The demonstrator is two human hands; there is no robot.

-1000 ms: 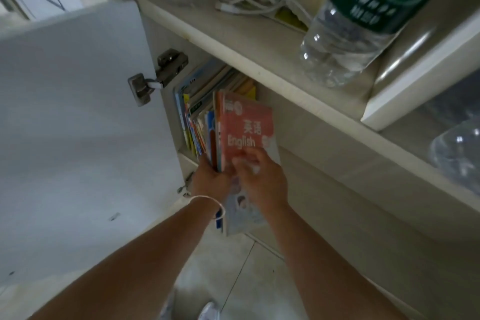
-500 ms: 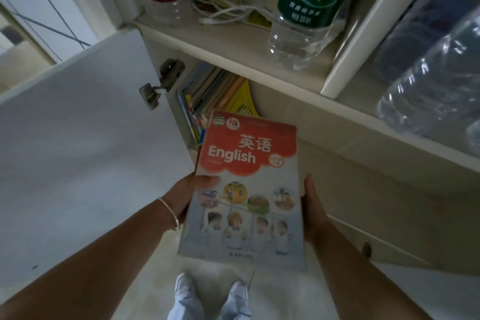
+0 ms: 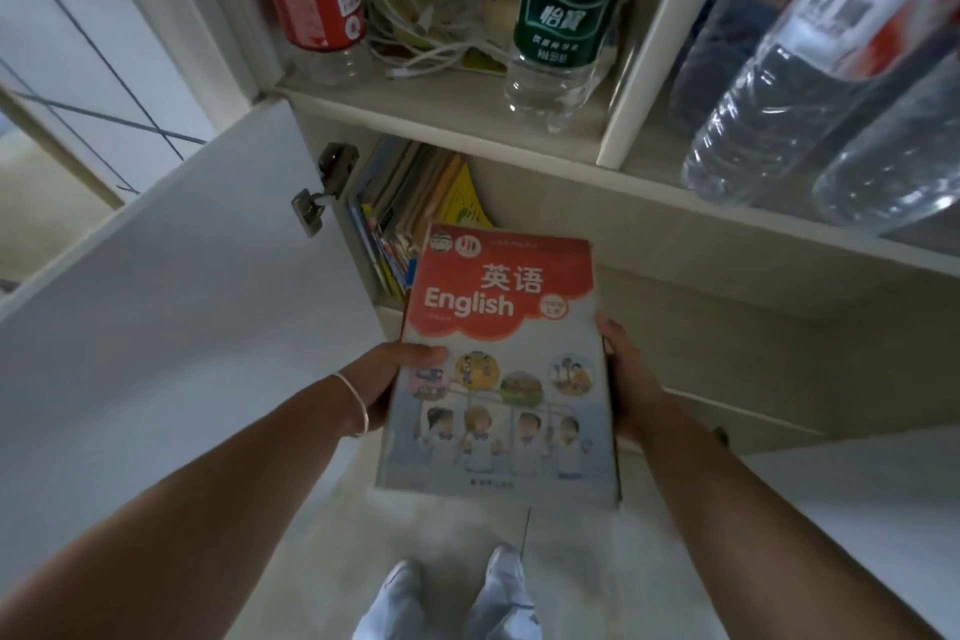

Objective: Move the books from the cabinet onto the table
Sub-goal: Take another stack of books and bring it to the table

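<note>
An English textbook [image 3: 498, 369] with a red top and cartoon children lies flat, cover up, between my two hands, clear of the cabinet. My left hand [image 3: 384, 374] grips its left edge, thumb on the cover. My right hand [image 3: 631, 385] holds the right edge, fingers hidden beneath. The book looks thick at its right side; whether more books lie under it I cannot tell. More books [image 3: 410, 213] stand upright inside the low cabinet compartment, leaning together behind the held book.
The white cabinet door [image 3: 171, 307] stands open at my left. On the shelf [image 3: 447, 120] above are a red-labelled bottle [image 3: 311, 0], tangled white cables [image 3: 421, 16] and a green-labelled water bottle [image 3: 561, 26]. Large water bottles [image 3: 810, 83] fill the right compartment. My feet [image 3: 447, 598] are on the tiled floor.
The textbook came out of the row of books, turned from upright to flat, and now sits a little farther from the cabinet. My hands shifted to its two side edges.
</note>
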